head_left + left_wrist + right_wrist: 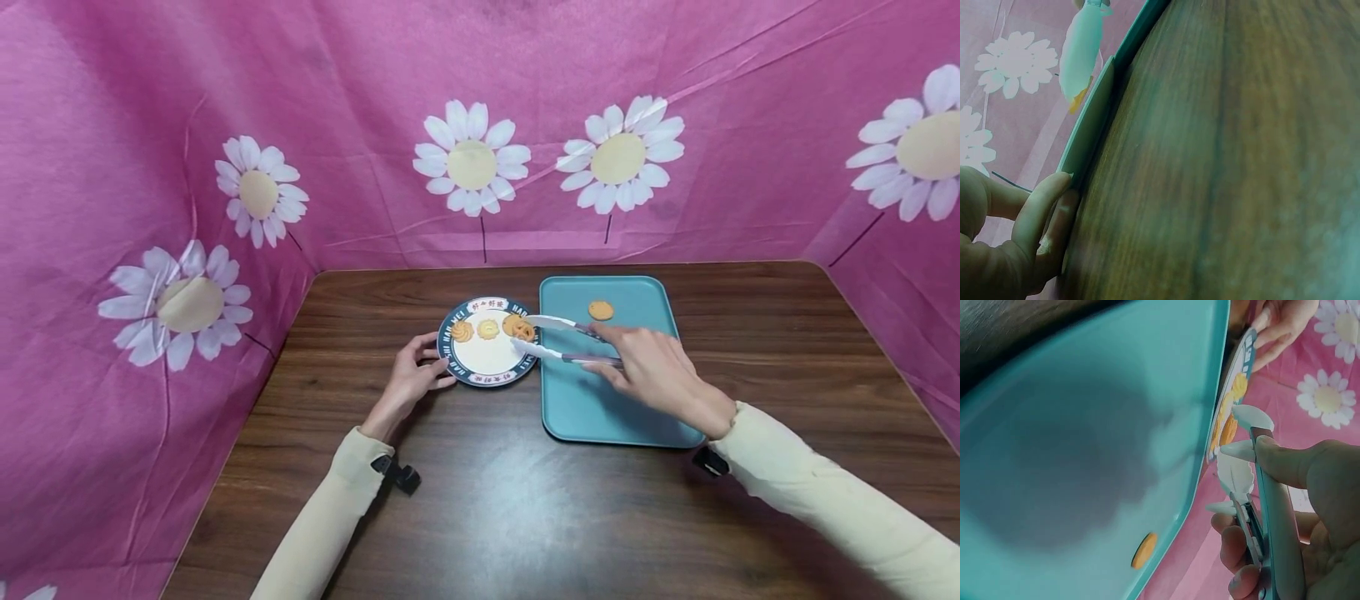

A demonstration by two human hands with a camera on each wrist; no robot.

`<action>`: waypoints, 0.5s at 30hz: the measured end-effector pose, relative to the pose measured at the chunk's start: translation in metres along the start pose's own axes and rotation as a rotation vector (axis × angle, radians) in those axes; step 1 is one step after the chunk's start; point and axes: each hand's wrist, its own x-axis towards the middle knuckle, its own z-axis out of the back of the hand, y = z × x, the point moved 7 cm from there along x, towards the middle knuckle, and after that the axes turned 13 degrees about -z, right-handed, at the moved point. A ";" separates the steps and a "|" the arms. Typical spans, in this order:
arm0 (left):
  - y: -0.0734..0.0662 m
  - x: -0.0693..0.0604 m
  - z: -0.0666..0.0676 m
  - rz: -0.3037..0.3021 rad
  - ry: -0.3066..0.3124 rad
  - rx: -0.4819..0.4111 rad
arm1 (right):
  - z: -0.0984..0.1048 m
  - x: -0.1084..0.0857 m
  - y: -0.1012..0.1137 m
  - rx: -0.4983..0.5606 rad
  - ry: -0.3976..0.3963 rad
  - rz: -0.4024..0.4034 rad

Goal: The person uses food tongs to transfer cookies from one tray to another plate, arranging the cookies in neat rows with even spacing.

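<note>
My left hand (412, 372) holds the left edge of a round plate (482, 360) with a white middle and a dark patterned rim; the left wrist view shows fingers at that edge. On the plate lie a swirled cookie (462, 331), a pale round cookie (488, 329) and a pretzel-shaped cookie (523, 332) overlapping a round one. My right hand (660, 371) grips tongs (1279, 531) with white tips. Those tips stand apart over the plate's right side, by the pretzel-shaped cookie, with nothing visibly clamped between them.
Right of the plate lies a teal tray (588, 412) under my right hand, its left edge close to the plate. One round cookie (600, 310) lies near the tray's far side. The wooden table (480, 517) ends at a pink flowered cloth (360, 167).
</note>
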 end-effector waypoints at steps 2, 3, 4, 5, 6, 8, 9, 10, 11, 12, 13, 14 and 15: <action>0.000 0.000 0.000 -0.002 -0.002 0.002 | -0.003 0.000 0.005 0.007 0.012 0.009; 0.001 0.000 0.000 -0.001 -0.003 0.001 | -0.005 0.000 0.007 0.008 0.015 0.012; 0.001 0.001 0.000 0.000 -0.004 0.000 | -0.006 0.000 0.009 0.010 0.021 0.017; 0.001 0.001 0.000 0.000 -0.004 0.002 | -0.007 0.000 0.012 0.013 0.026 0.021; 0.002 0.001 0.000 -0.001 -0.005 0.005 | -0.009 0.000 0.014 0.017 0.030 0.026; 0.002 0.001 0.000 -0.001 -0.006 0.003 | -0.011 -0.001 0.018 0.014 0.028 0.039; 0.002 0.001 0.000 -0.002 -0.008 0.003 | -0.011 -0.002 0.020 0.013 0.027 0.045; 0.002 0.001 0.000 -0.004 -0.009 0.002 | -0.012 -0.002 0.022 0.013 0.026 0.051; 0.001 0.001 0.000 -0.005 -0.009 -0.002 | -0.013 -0.002 0.024 0.012 0.025 0.055; 0.001 0.001 0.000 -0.006 -0.009 -0.007 | -0.014 -0.002 0.026 0.009 0.026 0.058; 0.001 0.000 0.000 -0.006 -0.008 -0.012 | -0.015 -0.002 0.027 0.004 0.028 0.058; 0.000 0.000 0.000 -0.005 -0.008 -0.015 | -0.016 -0.002 0.028 0.002 0.034 0.058; 0.000 0.000 0.000 -0.004 -0.008 -0.017 | -0.017 -0.002 0.029 0.001 0.040 0.058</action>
